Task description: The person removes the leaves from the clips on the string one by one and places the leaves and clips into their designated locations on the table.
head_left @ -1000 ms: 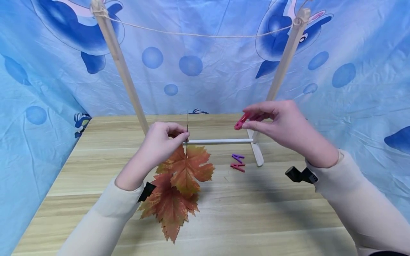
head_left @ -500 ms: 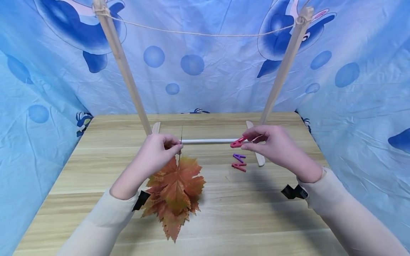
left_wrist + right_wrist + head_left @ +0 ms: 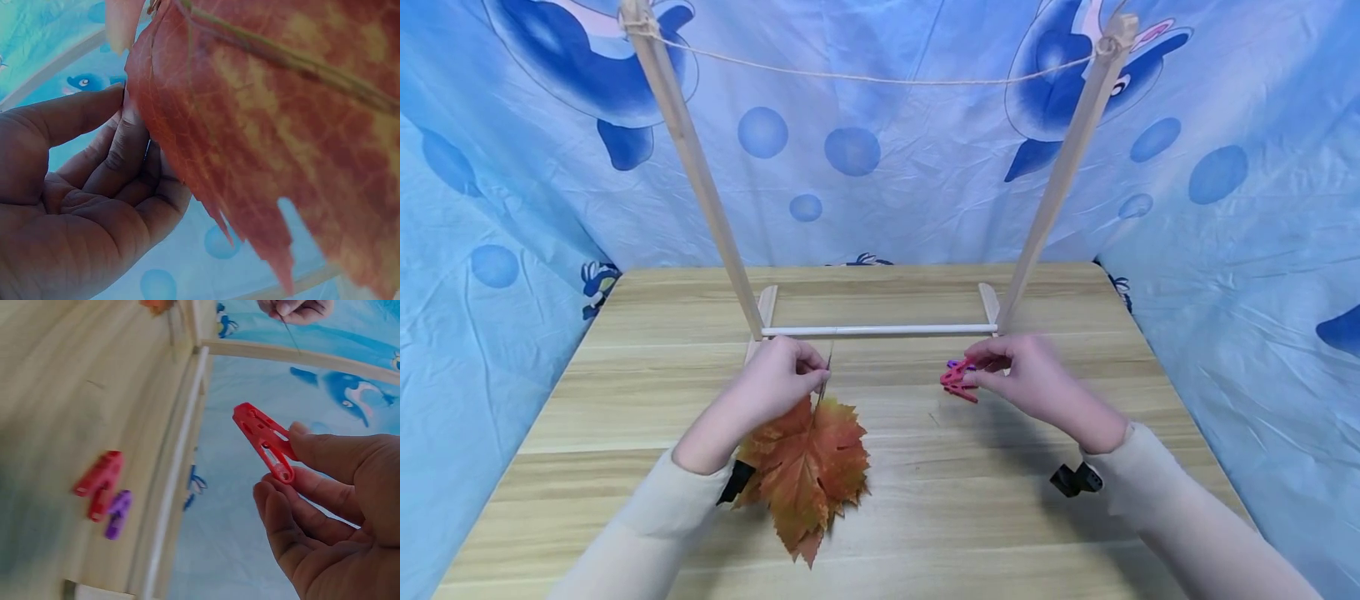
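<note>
My left hand [image 3: 775, 383] pinches the thin dark stem of an orange-red maple leaf [image 3: 808, 467] between thumb and fingertips. Just beneath it a second leaf [image 3: 809, 550] shows its tip, mostly hidden. In the left wrist view a reddish leaf [image 3: 250, 106] fills much of the picture beside the fingers. On the right, my right hand [image 3: 1037, 383] pinches a red clothespin [image 3: 265, 440] by its handle end. A second red clothespin [image 3: 100, 484] and a purple clothespin [image 3: 117, 514] lie together on the wooden table; the held one overlaps them in the head view.
Behind the hands stands a wooden frame with a left post [image 3: 700, 175], a right post [image 3: 1067, 175] and a white crossbar [image 3: 880, 330] low between them. A string [image 3: 865, 79] sags between the post tops. Blue printed cloth [image 3: 887, 208] surrounds the table [image 3: 1000, 517].
Both hands have come down and nearer, the right one bringing its red clothespin over the two on the table. The upper leaf has sunk and now covers most of the lower one.
</note>
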The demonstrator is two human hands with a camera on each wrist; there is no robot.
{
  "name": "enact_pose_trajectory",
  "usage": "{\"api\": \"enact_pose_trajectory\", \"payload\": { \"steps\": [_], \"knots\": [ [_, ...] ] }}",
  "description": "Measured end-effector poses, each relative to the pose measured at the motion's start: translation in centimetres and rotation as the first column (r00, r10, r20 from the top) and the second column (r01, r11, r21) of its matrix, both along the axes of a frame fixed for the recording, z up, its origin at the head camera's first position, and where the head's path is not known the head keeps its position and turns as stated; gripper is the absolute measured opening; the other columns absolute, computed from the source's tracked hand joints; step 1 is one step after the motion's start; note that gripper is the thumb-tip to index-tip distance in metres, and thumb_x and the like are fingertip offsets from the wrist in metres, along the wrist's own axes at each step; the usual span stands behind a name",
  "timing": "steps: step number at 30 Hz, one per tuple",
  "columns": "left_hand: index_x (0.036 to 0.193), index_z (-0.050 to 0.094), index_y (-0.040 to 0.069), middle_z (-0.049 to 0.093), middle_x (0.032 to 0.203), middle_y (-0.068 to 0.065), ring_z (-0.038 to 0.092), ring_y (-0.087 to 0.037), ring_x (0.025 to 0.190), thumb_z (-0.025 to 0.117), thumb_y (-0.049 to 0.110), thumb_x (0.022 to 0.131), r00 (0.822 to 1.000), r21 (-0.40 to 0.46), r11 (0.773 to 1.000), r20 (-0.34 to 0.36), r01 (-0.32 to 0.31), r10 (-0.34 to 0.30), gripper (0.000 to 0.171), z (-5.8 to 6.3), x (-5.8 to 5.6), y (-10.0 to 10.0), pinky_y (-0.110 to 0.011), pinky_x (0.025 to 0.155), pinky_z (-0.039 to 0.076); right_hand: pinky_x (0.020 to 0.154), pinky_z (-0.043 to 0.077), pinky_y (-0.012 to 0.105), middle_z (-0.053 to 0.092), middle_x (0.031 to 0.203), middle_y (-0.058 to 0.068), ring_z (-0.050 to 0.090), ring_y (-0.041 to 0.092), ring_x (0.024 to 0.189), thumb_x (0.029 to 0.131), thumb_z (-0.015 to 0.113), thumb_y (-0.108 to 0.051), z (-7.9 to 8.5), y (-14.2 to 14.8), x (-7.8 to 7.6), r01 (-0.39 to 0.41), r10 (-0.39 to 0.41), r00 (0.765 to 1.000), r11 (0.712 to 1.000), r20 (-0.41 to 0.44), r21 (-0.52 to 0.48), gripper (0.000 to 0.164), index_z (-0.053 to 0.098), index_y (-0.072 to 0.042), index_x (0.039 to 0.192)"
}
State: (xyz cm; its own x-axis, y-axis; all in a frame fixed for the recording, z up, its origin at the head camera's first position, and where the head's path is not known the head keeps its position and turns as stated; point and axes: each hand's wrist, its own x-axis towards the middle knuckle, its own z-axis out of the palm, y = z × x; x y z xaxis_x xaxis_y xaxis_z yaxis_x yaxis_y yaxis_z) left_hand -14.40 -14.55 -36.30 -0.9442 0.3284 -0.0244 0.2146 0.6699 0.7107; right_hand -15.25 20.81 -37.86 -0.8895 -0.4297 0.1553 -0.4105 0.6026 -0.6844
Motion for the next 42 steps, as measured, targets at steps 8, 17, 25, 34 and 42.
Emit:
{"api": "enact_pose_trajectory", "payload": {
  "steps": [8,17,25,34,42],
  "knots": [
    [0.086,0.075,0.002,0.068,0.071,-0.001,0.062,-0.014,0.066,0.069,0.003,0.095,0.996,-0.015,0.999,0.072,0.05,-0.048,0.011,-1.5,-0.5,0.3,-0.033,0.062,0.05,0.072,0.057,0.033,0.074,0.094,0.004,0.069,0.016,0.084,0.087,0.082,-0.008,-3.0,-0.3,0.3,0.0,0.003,0.998,0.999,0.059,-0.052,0.02,0.078,0.0,0.105],
    [0.076,0.077,0.005,0.067,0.07,0.003,0.06,-0.012,0.068,0.071,0.0,0.09,0.996,-0.13,0.988,0.043,0.083,-0.078,0.016,-2.6,-1.1,0.9,-0.033,0.068,0.052,0.069,0.056,0.027,0.073,0.091,0.006,0.067,0.011,0.077,0.081,0.086,-0.005,-5.7,-0.5,1.2,-0.014,0.01,0.993,1.0,0.118,0.028,0.026,0.077,0.004,0.104],
    [0.078,0.078,0.004,0.066,0.069,0.004,0.058,-0.014,0.067,0.072,0.004,0.09,0.993,-0.197,0.979,0.112,0.053,-0.031,0.014,-3.5,-1.8,1.7,-0.031,0.064,0.049,0.07,0.056,0.028,0.072,0.09,0.004,0.067,0.012,0.077,0.08,0.087,-0.007,-7.1,-0.3,1.2,0.039,-0.043,0.991,0.999,0.125,0.036,0.022,0.077,-0.001,0.099],
    [0.078,0.076,0.003,0.065,0.069,0.003,0.059,-0.014,0.069,0.072,0.003,0.09,0.992,-0.228,0.973,0.125,0.028,0.001,0.013,-4.8,-2.2,1.4,-0.032,0.065,0.051,0.078,0.055,0.038,0.073,0.096,0.005,0.066,0.016,0.084,0.08,0.089,-0.013,-8.1,-0.2,1.1,0.061,-0.076,0.991,0.989,0.114,0.132,0.032,0.078,0.0,0.106],
    [0.07,0.074,0.002,0.061,0.061,0.004,0.056,-0.012,0.061,0.07,-0.001,0.086,0.995,-0.19,0.981,0.096,0.043,-0.025,0.017,-5.8,-2.2,1.4,-0.029,0.058,0.048,0.075,0.053,0.038,0.071,0.093,0.003,0.062,0.014,0.081,0.081,0.088,-0.012,-8.2,-0.3,0.8,0.061,-0.076,0.995,0.978,0.071,0.197,0.027,0.078,-0.001,0.104]
  ]
}}
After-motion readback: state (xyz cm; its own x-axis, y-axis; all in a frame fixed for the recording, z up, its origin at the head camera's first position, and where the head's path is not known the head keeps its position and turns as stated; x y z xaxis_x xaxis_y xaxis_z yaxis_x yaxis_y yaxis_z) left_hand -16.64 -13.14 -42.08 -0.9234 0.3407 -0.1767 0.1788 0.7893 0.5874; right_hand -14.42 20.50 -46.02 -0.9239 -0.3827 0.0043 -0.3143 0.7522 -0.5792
